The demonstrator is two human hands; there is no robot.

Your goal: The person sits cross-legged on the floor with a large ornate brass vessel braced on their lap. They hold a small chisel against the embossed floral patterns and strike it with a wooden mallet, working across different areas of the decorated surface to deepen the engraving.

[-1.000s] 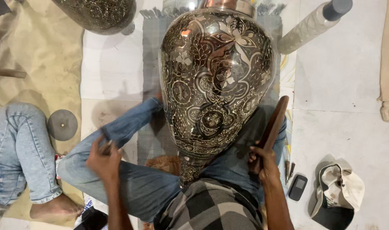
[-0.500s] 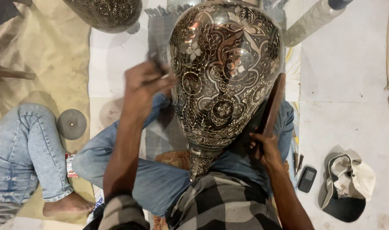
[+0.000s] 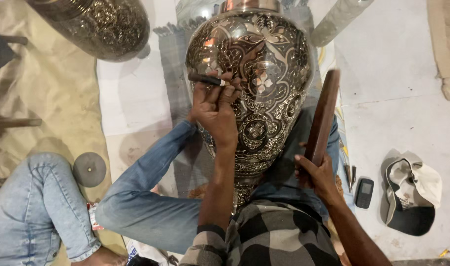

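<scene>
Left hand (image 3: 216,106) gripping one chisel (image 3: 207,79) against one engraved vase (image 3: 264,64), right hand (image 3: 316,172) clutching one wooden mallet (image 3: 322,116) — second vase (image 3: 104,27) nearby.

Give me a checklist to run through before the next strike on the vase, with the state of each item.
1. Chisel gripped in left hand: ok.
2. Chisel tip touching the vase: cannot tell, fingers hide the contact.
3. Wooden mallet held in right hand: ok, raised beside the vase and clear of it.
4. Vase steadied: ok, it lies between the person's legs, resting on the lap.
5. Fingers clear of the chisel's struck end: ok, the dark end juts out to the left of the hand.
6. Phone and cap out of the way: ok, on the floor to the right.
</scene>
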